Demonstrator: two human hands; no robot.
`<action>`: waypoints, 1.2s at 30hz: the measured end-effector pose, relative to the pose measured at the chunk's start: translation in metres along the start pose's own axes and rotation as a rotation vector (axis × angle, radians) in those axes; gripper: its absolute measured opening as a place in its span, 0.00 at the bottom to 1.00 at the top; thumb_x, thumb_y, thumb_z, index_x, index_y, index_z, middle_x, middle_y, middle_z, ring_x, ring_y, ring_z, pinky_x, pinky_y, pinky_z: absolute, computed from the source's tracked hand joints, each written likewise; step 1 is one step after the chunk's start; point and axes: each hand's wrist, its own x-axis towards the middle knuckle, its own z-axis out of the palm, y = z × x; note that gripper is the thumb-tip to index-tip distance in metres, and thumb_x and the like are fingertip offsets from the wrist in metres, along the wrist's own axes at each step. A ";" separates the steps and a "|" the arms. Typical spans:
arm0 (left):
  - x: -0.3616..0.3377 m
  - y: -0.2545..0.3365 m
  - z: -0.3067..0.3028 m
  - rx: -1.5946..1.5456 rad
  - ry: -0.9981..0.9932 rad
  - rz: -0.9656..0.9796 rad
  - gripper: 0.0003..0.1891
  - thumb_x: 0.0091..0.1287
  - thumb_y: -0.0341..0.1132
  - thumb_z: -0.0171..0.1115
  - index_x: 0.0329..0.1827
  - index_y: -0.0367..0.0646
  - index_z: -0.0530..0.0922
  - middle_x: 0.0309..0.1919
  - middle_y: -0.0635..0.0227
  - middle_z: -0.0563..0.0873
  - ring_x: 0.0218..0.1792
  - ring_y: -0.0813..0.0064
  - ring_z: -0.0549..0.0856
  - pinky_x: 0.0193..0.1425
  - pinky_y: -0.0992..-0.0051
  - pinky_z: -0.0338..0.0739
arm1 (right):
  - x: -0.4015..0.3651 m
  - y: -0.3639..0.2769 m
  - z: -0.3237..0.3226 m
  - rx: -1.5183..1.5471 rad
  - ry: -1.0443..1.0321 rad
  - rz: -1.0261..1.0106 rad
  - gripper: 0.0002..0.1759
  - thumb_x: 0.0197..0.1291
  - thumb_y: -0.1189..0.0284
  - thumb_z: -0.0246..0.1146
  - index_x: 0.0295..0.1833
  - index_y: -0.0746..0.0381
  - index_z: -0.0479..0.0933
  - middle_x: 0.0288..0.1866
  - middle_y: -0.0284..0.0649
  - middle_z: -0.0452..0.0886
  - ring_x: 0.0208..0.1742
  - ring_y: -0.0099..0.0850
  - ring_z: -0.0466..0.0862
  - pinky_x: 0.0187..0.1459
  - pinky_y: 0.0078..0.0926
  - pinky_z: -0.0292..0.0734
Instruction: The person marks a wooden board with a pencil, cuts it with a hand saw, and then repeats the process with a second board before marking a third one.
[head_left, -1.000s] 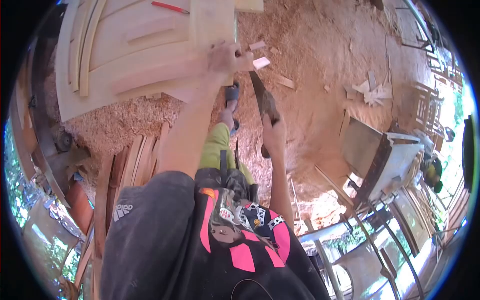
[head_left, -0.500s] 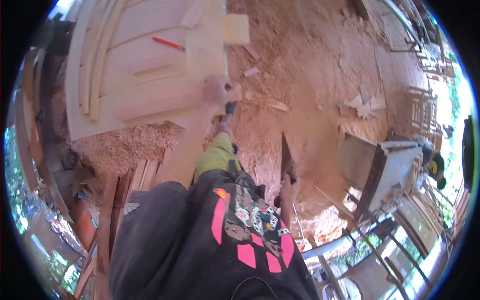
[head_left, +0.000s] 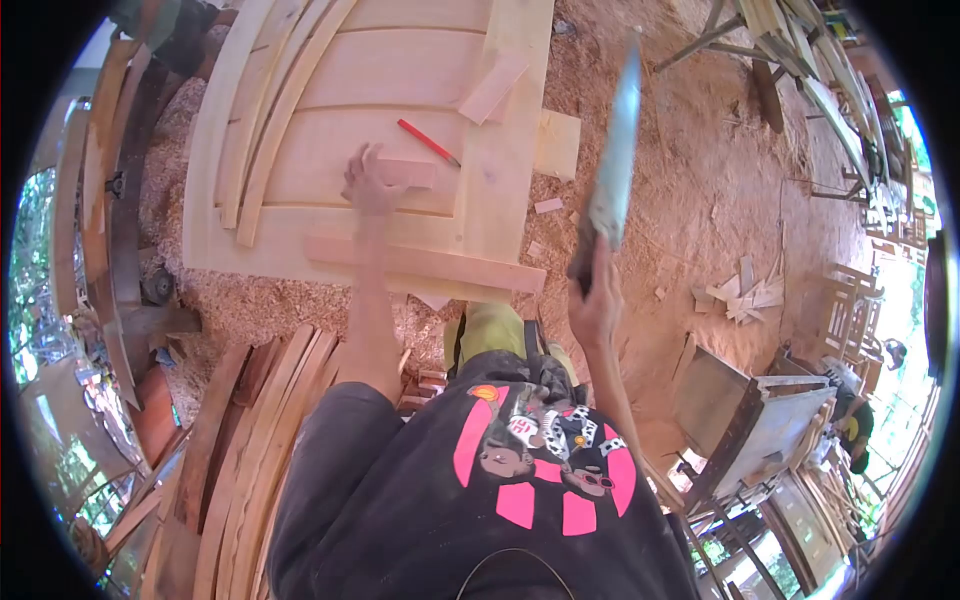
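My right hand (head_left: 597, 305) grips a handsaw (head_left: 614, 160) by its handle, with the blade pointing up and away beside the panel. My left hand (head_left: 368, 180), fingers apart, is over the wooden panel (head_left: 385, 75), right at the end of a small wood block (head_left: 408, 174). A red pencil (head_left: 428, 142) lies just beyond the block. Nearer to me, a narrow wooden strip (head_left: 425, 262) lies across the panel's near edge, below my left forearm.
Curved wood strips (head_left: 285, 120) and a short offcut (head_left: 493, 88) rest on the panel. Long boards (head_left: 265, 440) stand at my left. Offcuts (head_left: 745, 292) lie on the sawdust-covered floor, with a box-like cabinet (head_left: 735, 425) at right and a wooden trestle (head_left: 705, 45) farther off.
My left hand has moved from the strip's right end, leftward over the panel to the small block. My right hand has raised the handsaw from low at my side. The view has shifted.
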 end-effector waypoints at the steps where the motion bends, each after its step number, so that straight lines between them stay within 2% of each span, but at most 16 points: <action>1: 0.008 0.000 -0.022 0.140 -0.153 0.010 0.41 0.50 0.44 0.83 0.72 0.60 0.77 0.71 0.71 0.77 0.74 0.60 0.72 0.73 0.43 0.67 | 0.019 -0.005 0.012 0.000 0.002 0.001 0.49 0.59 0.78 0.71 0.86 0.56 0.60 0.64 0.53 0.82 0.60 0.55 0.84 0.58 0.44 0.82; 2: 0.015 -0.004 -0.036 0.281 -0.301 0.024 0.44 0.50 0.45 0.84 0.74 0.61 0.75 0.74 0.73 0.74 0.75 0.62 0.70 0.73 0.42 0.66 | 0.040 -0.009 0.024 -0.066 -0.015 -0.165 0.50 0.58 0.78 0.71 0.86 0.53 0.61 0.62 0.51 0.82 0.58 0.52 0.84 0.57 0.44 0.82; 3: 0.021 -0.017 -0.040 0.283 -0.293 0.027 0.44 0.50 0.45 0.84 0.74 0.61 0.75 0.74 0.73 0.74 0.75 0.62 0.70 0.73 0.42 0.66 | 0.062 -0.013 0.038 -0.132 -0.030 -0.336 0.51 0.56 0.78 0.71 0.86 0.51 0.61 0.59 0.49 0.82 0.56 0.49 0.84 0.55 0.44 0.82; 5: 0.022 -0.040 -0.039 0.374 -0.499 0.179 0.40 0.54 0.44 0.83 0.73 0.61 0.76 0.72 0.73 0.77 0.74 0.65 0.71 0.74 0.40 0.63 | 0.101 -0.022 0.066 -0.200 -0.052 -0.426 0.50 0.57 0.77 0.70 0.86 0.47 0.62 0.56 0.48 0.81 0.55 0.46 0.83 0.54 0.43 0.81; 10: 0.000 -0.017 -0.071 0.339 -0.514 0.265 0.34 0.61 0.39 0.76 0.74 0.57 0.76 0.68 0.71 0.79 0.72 0.65 0.74 0.75 0.44 0.61 | 0.184 -0.040 0.134 -0.292 -0.190 -0.570 0.46 0.61 0.75 0.68 0.84 0.38 0.66 0.54 0.48 0.81 0.57 0.44 0.82 0.52 0.43 0.79; 12: -0.029 -0.008 -0.090 0.273 -0.470 0.293 0.33 0.63 0.37 0.74 0.74 0.55 0.76 0.67 0.70 0.80 0.71 0.65 0.74 0.75 0.46 0.61 | 0.204 -0.038 0.162 -0.398 -0.073 -0.705 0.43 0.63 0.75 0.67 0.83 0.36 0.68 0.56 0.49 0.80 0.61 0.46 0.80 0.57 0.45 0.77; 16: -0.107 0.021 -0.125 0.197 -0.473 0.218 0.32 0.62 0.35 0.74 0.72 0.51 0.77 0.66 0.69 0.81 0.70 0.63 0.76 0.76 0.49 0.59 | 0.231 -0.036 0.195 -0.448 -0.118 -0.703 0.36 0.68 0.73 0.61 0.81 0.36 0.71 0.62 0.50 0.78 0.66 0.46 0.77 0.63 0.46 0.73; 20: -0.170 0.035 -0.135 0.114 -0.498 0.134 0.30 0.63 0.35 0.73 0.70 0.50 0.78 0.65 0.68 0.81 0.69 0.60 0.76 0.76 0.50 0.59 | 0.212 -0.091 0.195 -0.461 -0.080 -0.671 0.29 0.68 0.71 0.60 0.74 0.41 0.79 0.62 0.48 0.78 0.69 0.44 0.75 0.63 0.46 0.72; 22: -0.182 0.043 -0.134 0.083 -0.522 0.107 0.30 0.63 0.36 0.73 0.70 0.50 0.78 0.65 0.68 0.81 0.69 0.60 0.76 0.76 0.51 0.59 | 0.198 -0.111 0.209 -0.434 -0.146 -0.748 0.21 0.66 0.68 0.62 0.63 0.55 0.84 0.62 0.46 0.78 0.70 0.42 0.74 0.64 0.44 0.72; 23: -0.186 0.048 -0.133 0.053 -0.539 0.088 0.30 0.63 0.36 0.73 0.70 0.50 0.77 0.64 0.68 0.81 0.69 0.60 0.76 0.76 0.51 0.59 | 0.193 -0.114 0.223 -0.435 -0.153 -0.737 0.21 0.66 0.68 0.62 0.63 0.55 0.84 0.62 0.46 0.78 0.70 0.42 0.74 0.64 0.44 0.72; 25: -0.187 0.052 -0.127 0.066 -0.534 0.139 0.30 0.63 0.37 0.73 0.70 0.51 0.77 0.64 0.68 0.80 0.68 0.59 0.76 0.75 0.51 0.60 | 0.192 -0.114 0.255 -0.482 -0.214 -0.598 0.17 0.64 0.67 0.63 0.54 0.64 0.84 0.59 0.47 0.80 0.69 0.42 0.74 0.64 0.44 0.72; 29: -0.175 0.061 -0.111 0.068 -0.535 0.182 0.30 0.63 0.39 0.73 0.71 0.52 0.77 0.64 0.68 0.80 0.67 0.57 0.76 0.75 0.50 0.61 | 0.179 -0.116 0.265 -0.463 -0.255 -0.658 0.16 0.64 0.68 0.62 0.51 0.68 0.82 0.56 0.49 0.83 0.67 0.45 0.76 0.60 0.46 0.75; 31: -0.165 0.066 -0.100 0.063 -0.555 0.241 0.30 0.63 0.38 0.73 0.71 0.52 0.77 0.65 0.67 0.80 0.67 0.55 0.76 0.75 0.50 0.61 | 0.170 -0.112 0.259 -0.209 -0.172 -0.660 0.12 0.67 0.73 0.58 0.51 0.67 0.80 0.48 0.51 0.83 0.54 0.48 0.80 0.51 0.45 0.76; 32: -0.162 0.071 -0.093 0.061 -0.566 0.286 0.30 0.64 0.38 0.73 0.71 0.52 0.77 0.65 0.66 0.80 0.68 0.54 0.75 0.74 0.50 0.61 | 0.165 -0.113 0.238 -0.219 -0.181 -0.653 0.12 0.67 0.73 0.58 0.51 0.67 0.80 0.48 0.51 0.83 0.54 0.48 0.80 0.51 0.45 0.76; 34: -0.156 0.080 -0.079 0.040 -0.594 0.296 0.30 0.64 0.37 0.72 0.71 0.51 0.76 0.65 0.65 0.79 0.68 0.53 0.75 0.75 0.50 0.61 | 0.141 -0.115 0.175 0.238 -0.309 -0.279 0.12 0.67 0.73 0.55 0.51 0.68 0.76 0.46 0.59 0.82 0.48 0.57 0.83 0.47 0.52 0.77; 36: -0.151 0.091 -0.077 0.036 -0.602 0.307 0.28 0.66 0.37 0.71 0.71 0.48 0.76 0.65 0.60 0.80 0.68 0.52 0.75 0.75 0.50 0.61 | 0.113 -0.062 0.136 0.302 -0.151 -0.232 0.11 0.68 0.70 0.55 0.48 0.67 0.75 0.40 0.62 0.83 0.45 0.61 0.84 0.43 0.56 0.76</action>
